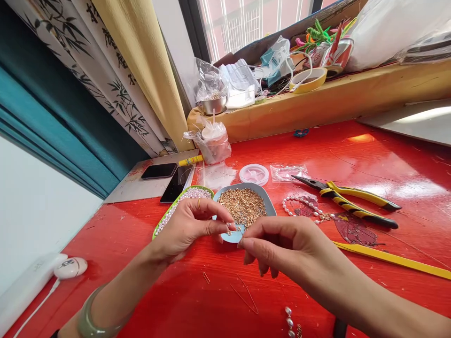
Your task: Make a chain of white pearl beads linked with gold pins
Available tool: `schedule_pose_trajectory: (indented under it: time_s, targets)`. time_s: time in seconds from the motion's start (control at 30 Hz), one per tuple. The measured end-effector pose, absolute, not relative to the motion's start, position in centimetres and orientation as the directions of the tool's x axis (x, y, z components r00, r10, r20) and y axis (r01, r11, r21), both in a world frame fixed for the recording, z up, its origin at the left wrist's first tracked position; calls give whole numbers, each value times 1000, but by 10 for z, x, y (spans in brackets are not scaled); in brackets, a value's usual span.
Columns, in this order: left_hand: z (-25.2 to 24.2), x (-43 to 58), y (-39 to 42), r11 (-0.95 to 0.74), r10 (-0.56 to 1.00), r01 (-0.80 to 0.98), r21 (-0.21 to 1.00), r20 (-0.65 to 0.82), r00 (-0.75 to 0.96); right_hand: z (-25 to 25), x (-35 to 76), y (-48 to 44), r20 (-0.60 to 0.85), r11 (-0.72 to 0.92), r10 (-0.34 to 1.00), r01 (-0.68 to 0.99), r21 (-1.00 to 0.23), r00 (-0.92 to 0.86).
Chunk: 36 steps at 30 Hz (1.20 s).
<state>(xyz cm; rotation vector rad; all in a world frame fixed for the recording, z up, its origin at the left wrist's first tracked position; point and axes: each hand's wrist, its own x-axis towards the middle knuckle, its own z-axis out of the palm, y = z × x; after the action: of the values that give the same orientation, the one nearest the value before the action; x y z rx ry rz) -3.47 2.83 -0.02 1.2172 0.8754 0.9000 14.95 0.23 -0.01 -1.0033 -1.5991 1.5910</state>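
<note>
My left hand is closed in a pinch, thumb and fingertips pressed on a tiny gold finding over the near rim of the blue dish of small gold beads. My right hand is closed too, its fingertips meeting the left hand's; what it holds is too small to make out. A green tray of white pearl beads lies just behind my left hand. A short pearl strand rests right of the blue dish.
Yellow-handled pliers lie to the right, a yellow strip below them. Two phones, a cord spool and plastic bags sit behind the dishes. Thin wire pins and a few pearls lie near me. The windowsill is cluttered.
</note>
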Motion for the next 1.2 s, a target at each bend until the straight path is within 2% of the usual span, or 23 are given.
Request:
schedule_pose_trajectory:
  time_s: [0.17, 0.4, 0.73, 1.03, 1.2]
  targets:
    - [0, -32, 25, 86, 903, -130, 988, -23, 428, 2, 149, 1, -110, -93, 855, 60, -994, -506]
    - [-1, -31, 22, 99, 883, -121, 988, -31, 468, 1, 149, -1, -166, -159, 837, 59, -985, -521]
    - [0, -32, 20, 9, 861, -33, 999, 9, 509, -3, 149, 2, -182, -146, 833, 110, -983, -523]
    - [-4, -33, 22, 9, 864, -34, 999, 10, 503, -3, 150, 0, -208, -167, 828, 124, -978, -521]
    - [-1, -33, 20, -38, 867, 11, 999, 27, 497, -4, 150, 0, -181, -123, 832, 143, -982, -524]
